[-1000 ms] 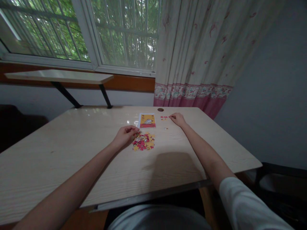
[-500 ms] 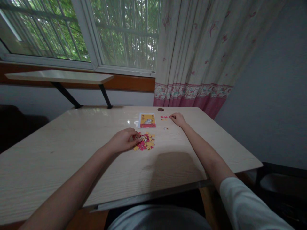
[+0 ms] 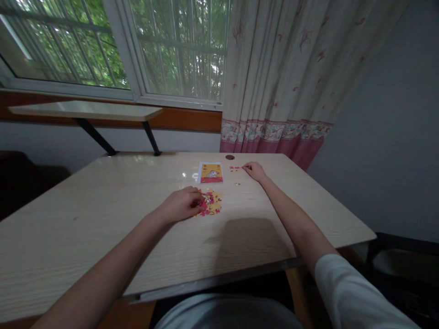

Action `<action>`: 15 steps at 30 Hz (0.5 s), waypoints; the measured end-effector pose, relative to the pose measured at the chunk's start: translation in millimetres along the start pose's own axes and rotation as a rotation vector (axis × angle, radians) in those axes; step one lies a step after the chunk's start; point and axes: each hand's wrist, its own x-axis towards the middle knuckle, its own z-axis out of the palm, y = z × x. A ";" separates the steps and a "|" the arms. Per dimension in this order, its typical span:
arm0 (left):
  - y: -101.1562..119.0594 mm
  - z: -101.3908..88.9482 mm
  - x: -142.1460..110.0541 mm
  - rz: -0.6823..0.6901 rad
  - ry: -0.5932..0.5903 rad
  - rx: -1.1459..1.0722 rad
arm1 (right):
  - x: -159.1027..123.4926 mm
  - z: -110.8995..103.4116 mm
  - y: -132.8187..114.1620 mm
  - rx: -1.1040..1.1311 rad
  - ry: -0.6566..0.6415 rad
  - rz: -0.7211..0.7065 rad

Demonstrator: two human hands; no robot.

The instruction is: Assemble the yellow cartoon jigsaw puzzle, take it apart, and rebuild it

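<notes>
My left hand (image 3: pixel 187 202) reaches over the left side of a pile of red, yellow and white jigsaw puzzle pieces (image 3: pixel 213 205). Its fingers are bent down among the pieces, and whether they pinch one is hidden. Farther back on the right, my right hand (image 3: pixel 254 170) has thumb and forefinger closed on a small red puzzle piece at the end of a short row of red pieces (image 3: pixel 234 167). Small yellow bits lie just below that row. One whitish piece (image 3: pixel 237 184) lies apart, nearer to me. Behind the pile is a picture card (image 3: pixel 211 173) with a white cartoon animal on yellow and red.
The light wooden table (image 3: pixel 137 246) has a round cable hole (image 3: pixel 229 157) near its back edge. A raised shelf (image 3: pixel 89 109) on black legs stands at the back left. A curtain (image 3: pixel 274 91) hangs behind the right side, beside a window.
My left hand has come from the pile's upper left edge down and right into the pieces, its fingers curling over them. My right hand has stayed nearly still at the red row.
</notes>
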 end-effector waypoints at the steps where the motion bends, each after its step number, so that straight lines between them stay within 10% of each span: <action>1: 0.5 0.1 0.3 0.007 -0.008 -0.001 | -0.3 0.0 0.0 0.015 0.011 0.010; 15: -5.5 4.5 1.1 0.018 0.045 -0.085 | -35.2 -14.5 -50.8 0.300 0.033 -0.035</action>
